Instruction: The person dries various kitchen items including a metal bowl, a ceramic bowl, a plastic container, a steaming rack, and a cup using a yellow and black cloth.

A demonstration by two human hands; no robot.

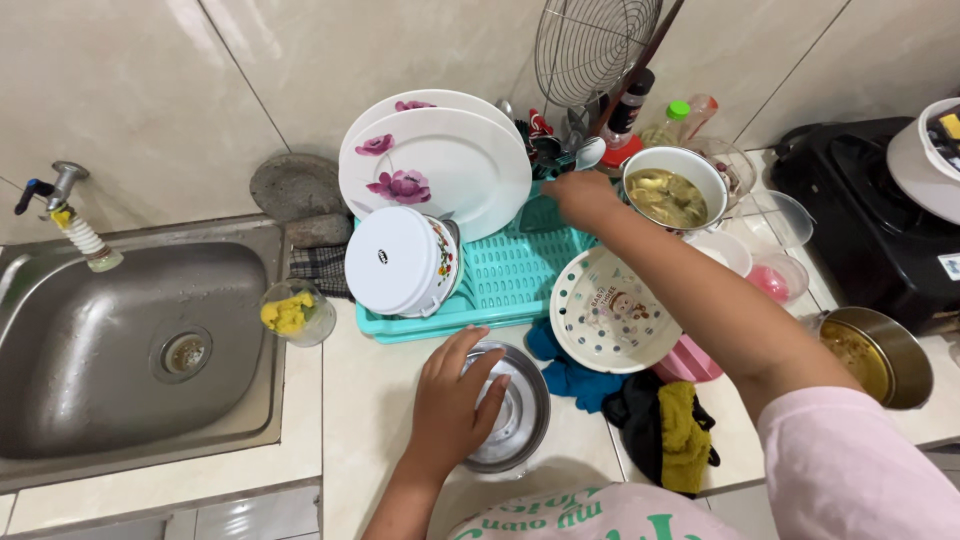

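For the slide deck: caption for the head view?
Left hand rests on steel bowl; right hand reaches utensils above teal dish rack.

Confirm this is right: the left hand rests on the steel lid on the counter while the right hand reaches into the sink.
Not quite. The right hand reaches to the teal dish rack, not the sink, as the head view shows. The left hand does rest on the steel lid.

Home kitchen; steel sink with tap at left of frame; teal dish rack at centre, flowered plates stacked upright; black gas stove at upper right; bowl of soup and pots on tiled counter; beige wall tiles across top
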